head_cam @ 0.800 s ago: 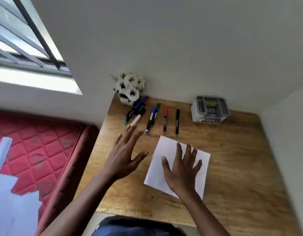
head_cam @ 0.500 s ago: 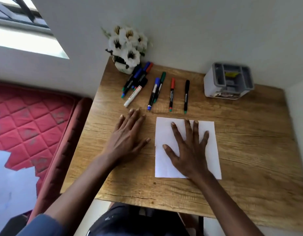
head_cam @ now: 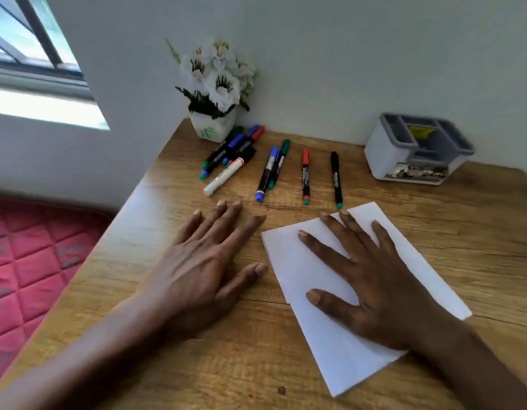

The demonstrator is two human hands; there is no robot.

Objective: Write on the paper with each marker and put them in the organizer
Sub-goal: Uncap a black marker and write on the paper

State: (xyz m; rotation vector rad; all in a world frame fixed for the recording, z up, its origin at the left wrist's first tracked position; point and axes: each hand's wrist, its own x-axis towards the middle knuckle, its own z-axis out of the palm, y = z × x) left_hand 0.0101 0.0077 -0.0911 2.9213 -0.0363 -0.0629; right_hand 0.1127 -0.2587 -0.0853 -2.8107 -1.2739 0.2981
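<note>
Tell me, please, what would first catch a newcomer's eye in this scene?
Two open hands lie flat on the desk: the right hand presses the paper, the left hand rests beside it. Behind them lie the markers, with flowers at the wall and the organizer far right.

Right hand (head_cam: pixel 383 291) covers middle of paper (head_cam: pixel 321 350) (any writing beneath not visible). Both forearms cut off by lower edge. Marker cluster (head_cam: pixel 229 149) beside flower pot (head_cam: pixel 212 128) overlaps; individual count unclear, some barrels hidden under others. Print on marker barrels too small to read. Organizer (head_cam: pixel 416 149) front label and yellow sticker blurred; compartment floors mostly out of sight. Window (head_cam: pixel 28 48) and red mattress (head_cam: pixel 34 261) cropped at left edge.
</note>
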